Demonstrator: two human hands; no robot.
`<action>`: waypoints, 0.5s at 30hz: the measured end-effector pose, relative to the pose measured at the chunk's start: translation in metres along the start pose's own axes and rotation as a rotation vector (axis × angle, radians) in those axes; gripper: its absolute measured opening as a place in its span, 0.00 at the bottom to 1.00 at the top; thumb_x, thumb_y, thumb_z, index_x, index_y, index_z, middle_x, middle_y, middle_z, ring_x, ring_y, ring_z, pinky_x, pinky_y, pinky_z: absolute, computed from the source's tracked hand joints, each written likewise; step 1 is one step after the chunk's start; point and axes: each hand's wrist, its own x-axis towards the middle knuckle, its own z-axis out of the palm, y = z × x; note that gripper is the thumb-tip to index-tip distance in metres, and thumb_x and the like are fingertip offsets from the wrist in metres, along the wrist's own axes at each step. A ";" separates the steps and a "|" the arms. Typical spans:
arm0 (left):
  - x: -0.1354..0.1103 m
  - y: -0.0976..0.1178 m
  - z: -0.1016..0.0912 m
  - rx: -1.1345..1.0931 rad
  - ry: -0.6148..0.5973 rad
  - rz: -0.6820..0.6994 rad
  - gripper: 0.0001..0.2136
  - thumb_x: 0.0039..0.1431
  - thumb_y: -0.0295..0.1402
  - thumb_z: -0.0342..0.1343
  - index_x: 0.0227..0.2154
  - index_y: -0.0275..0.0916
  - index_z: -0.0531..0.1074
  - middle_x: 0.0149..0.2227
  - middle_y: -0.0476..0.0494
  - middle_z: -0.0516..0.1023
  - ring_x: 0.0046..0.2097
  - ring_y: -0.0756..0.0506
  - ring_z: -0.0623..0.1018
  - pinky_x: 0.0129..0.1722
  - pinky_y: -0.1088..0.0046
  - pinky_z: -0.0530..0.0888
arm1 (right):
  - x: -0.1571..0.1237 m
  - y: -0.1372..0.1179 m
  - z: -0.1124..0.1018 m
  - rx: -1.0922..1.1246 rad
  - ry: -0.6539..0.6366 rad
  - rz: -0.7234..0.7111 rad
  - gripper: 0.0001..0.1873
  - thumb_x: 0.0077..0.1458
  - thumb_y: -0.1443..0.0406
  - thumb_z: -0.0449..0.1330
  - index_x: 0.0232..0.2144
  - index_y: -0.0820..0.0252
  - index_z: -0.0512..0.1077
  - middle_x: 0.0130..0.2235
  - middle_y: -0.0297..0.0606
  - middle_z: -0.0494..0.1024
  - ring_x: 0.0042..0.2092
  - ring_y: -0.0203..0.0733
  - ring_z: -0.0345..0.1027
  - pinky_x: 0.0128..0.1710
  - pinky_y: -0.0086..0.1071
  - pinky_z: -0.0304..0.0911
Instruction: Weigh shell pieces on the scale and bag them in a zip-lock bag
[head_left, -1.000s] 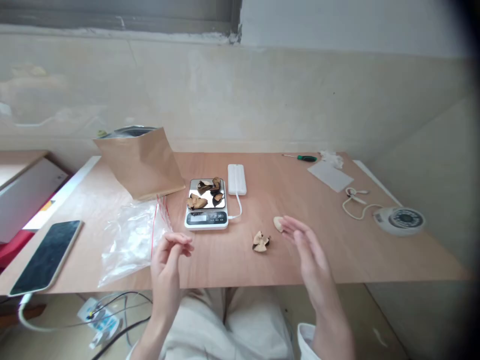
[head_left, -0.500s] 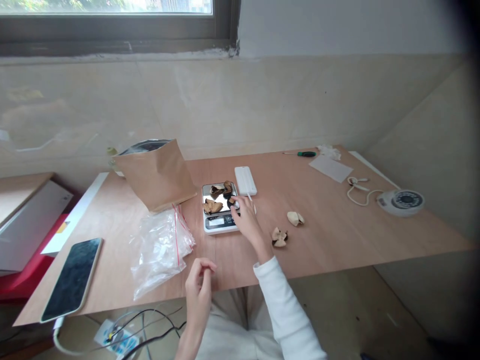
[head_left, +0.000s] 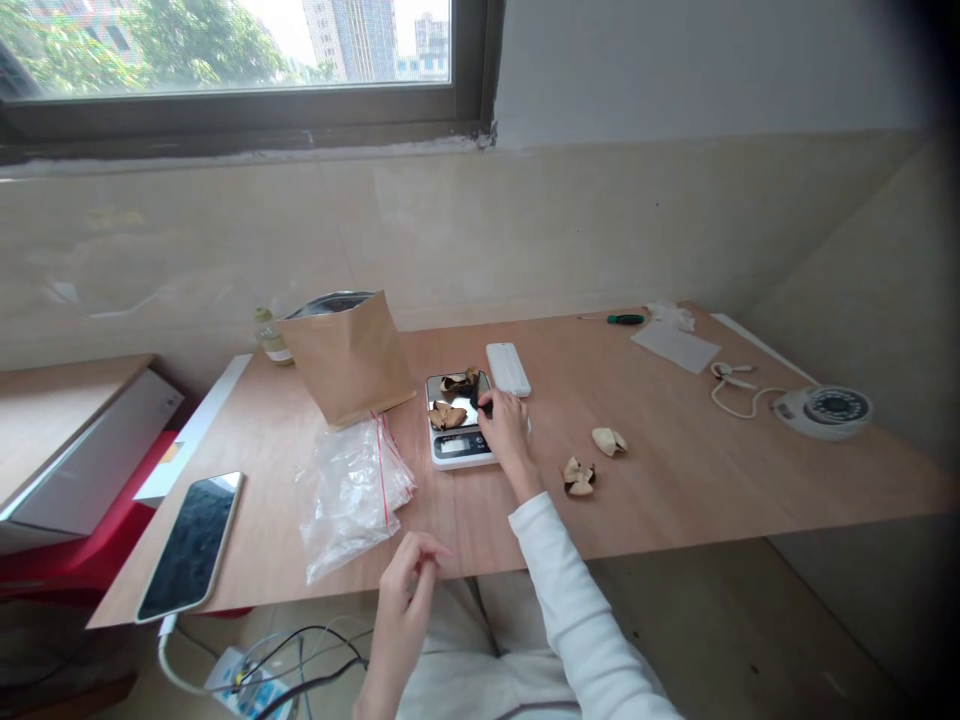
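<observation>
A small white digital scale [head_left: 463, 449] lies near the middle of the table, with a shiny weighing plate. Brown and dark curled pieces of dried peel [head_left: 448, 416] rest on that plate. My right hand [head_left: 506, 430] reaches over the plate's right side, its fingers closed on a dark piece of dried peel [head_left: 486, 406] that they partly hide. By the front edge of the table hovers my left hand [head_left: 411, 580], fingers curled in loosely, with nothing visible in them. To the right of the scale lie a pale peel [head_left: 608, 441] and an opened-out peel [head_left: 579, 477].
A brown paper pouch [head_left: 349, 355] stands behind clear zip bags [head_left: 356, 490]. Left of them lies a phone [head_left: 191, 545] on a cable. Behind the scale is a white box-like device [head_left: 508, 369]. A screwdriver [head_left: 625, 319], paper [head_left: 675, 347] and a dome camera [head_left: 825, 411] sit at right.
The view has tilted up and shifted, so everything appears farther right. My right hand remains at the scale's right side, fingers on the dark peel. My left hand stays curled near the edge.
</observation>
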 end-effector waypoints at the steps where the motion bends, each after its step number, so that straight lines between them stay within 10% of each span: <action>1: -0.002 0.000 0.001 -0.004 0.019 -0.001 0.11 0.61 0.34 0.45 0.30 0.39 0.71 0.31 0.45 0.72 0.33 0.46 0.72 0.35 0.72 0.68 | -0.002 0.001 -0.002 0.018 0.007 0.006 0.05 0.55 0.71 0.53 0.33 0.59 0.68 0.38 0.41 0.76 0.44 0.48 0.65 0.47 0.41 0.56; 15: 0.029 -0.013 0.033 0.056 -0.064 -0.010 0.11 0.61 0.32 0.43 0.30 0.38 0.70 0.30 0.46 0.71 0.33 0.47 0.72 0.35 0.73 0.66 | -0.025 0.112 -0.069 0.064 -0.006 0.081 0.08 0.54 0.63 0.52 0.35 0.60 0.67 0.38 0.45 0.74 0.43 0.48 0.67 0.45 0.42 0.61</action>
